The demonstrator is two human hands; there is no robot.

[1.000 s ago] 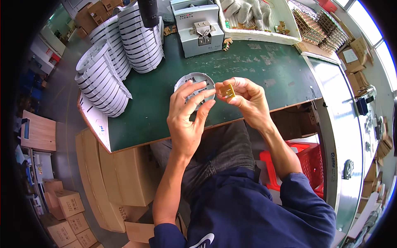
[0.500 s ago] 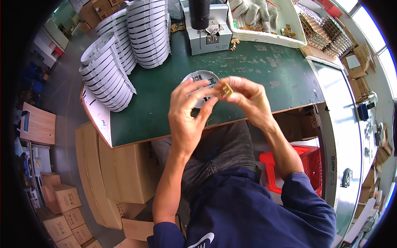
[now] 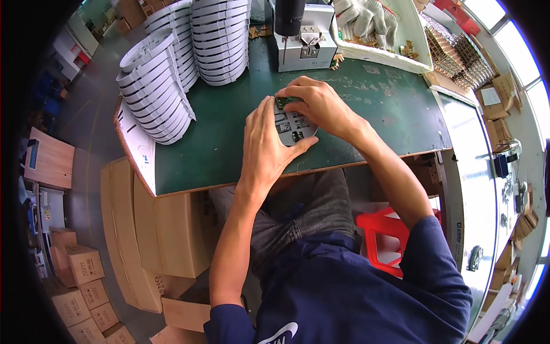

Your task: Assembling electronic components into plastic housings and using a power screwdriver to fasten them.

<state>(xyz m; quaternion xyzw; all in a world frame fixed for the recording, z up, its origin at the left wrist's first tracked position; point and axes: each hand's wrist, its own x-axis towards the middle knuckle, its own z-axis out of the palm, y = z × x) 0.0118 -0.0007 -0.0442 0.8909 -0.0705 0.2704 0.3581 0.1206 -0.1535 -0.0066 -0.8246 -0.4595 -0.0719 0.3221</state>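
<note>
A round, shallow grey plastic housing [image 3: 291, 127] with dark cut-outs and moulded slots lies on the green bench top. My left hand [image 3: 264, 140] is closed around its left and near rim, fingers along the side and thumb across the near edge. Over the far part of the housing, my right hand [image 3: 322, 106] pinches a small green circuit board [image 3: 282, 102] between thumb and fingers, pressed against or just above the inside. The right fingers cover part of the board, so its exact seating is hidden.
Tall stacks of grey ring-shaped housings [image 3: 157, 86] stand at the left. A grey metal device [image 3: 307, 51] with a black cylinder above sits at the back. Right of it, a white tray [image 3: 378, 60] holds gloves and small boards. Stacked boards [image 3: 458, 54] lie far right; a red stool [image 3: 381, 235] is below.
Both hands have come down onto the housing. The left hand, free before, now grips its rim; the right has carried the small circuit board from above to the housing's far part.
</note>
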